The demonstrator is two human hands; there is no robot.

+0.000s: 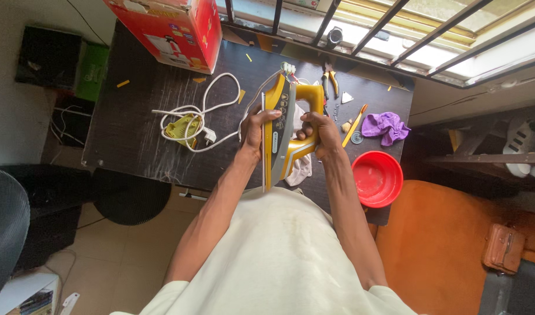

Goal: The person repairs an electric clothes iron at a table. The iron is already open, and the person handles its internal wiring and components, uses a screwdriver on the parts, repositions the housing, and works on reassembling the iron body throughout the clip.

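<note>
Both hands are clamping the yellow iron [284, 131] above the table [133, 134]: left hand [253, 129] gripping the soleplate edge, right hand [321, 133] wrapping the handle; steadier if kept upright.

Iron [285, 125] between the grips is mustard yellow with a dark grey panel and silvery soleplate. White cord [200, 114] left of them on the near-black woodgrain surface [133, 134], red bowl [377, 178] and purple cloth [385, 126] to the right, red box [174, 32] up-left.
</note>
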